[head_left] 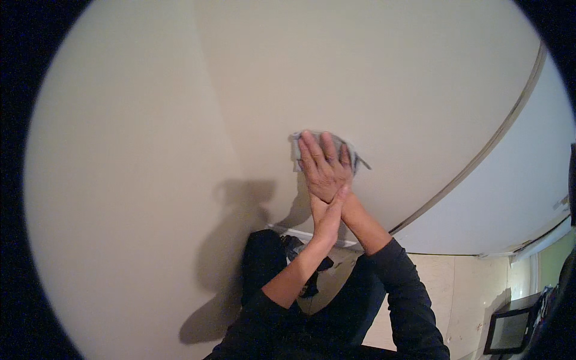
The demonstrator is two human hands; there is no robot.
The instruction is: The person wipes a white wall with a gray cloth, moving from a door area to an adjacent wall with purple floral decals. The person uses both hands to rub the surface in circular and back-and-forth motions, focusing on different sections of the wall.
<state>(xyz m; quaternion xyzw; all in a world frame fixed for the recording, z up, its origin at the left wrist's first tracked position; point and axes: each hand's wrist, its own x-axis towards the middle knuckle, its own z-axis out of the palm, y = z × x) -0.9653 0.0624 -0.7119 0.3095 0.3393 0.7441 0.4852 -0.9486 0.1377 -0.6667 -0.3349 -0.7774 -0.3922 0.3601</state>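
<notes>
My right hand (pixel 326 171) lies flat against a beige wall (pixel 384 90), fingers stretched upward over a grey cloth (pixel 296 155). The cloth sits between palm and wall, its edges showing on both sides of the hand, with a thin dark strip or corner sticking out to the right. My left hand (pixel 327 219) is wrapped round my right wrist, thumb across it. Part of the cloth is hidden under the right hand.
A wall corner runs down left of my hands. On the right, a brown trim edge (pixel 480 157) borders a pale bluish panel (pixel 504 186). Below are my bent knees, a white baseboard (pixel 294 232) and light floor (pixel 441 282). A dark-framed box (pixel 509 331) stands lower right.
</notes>
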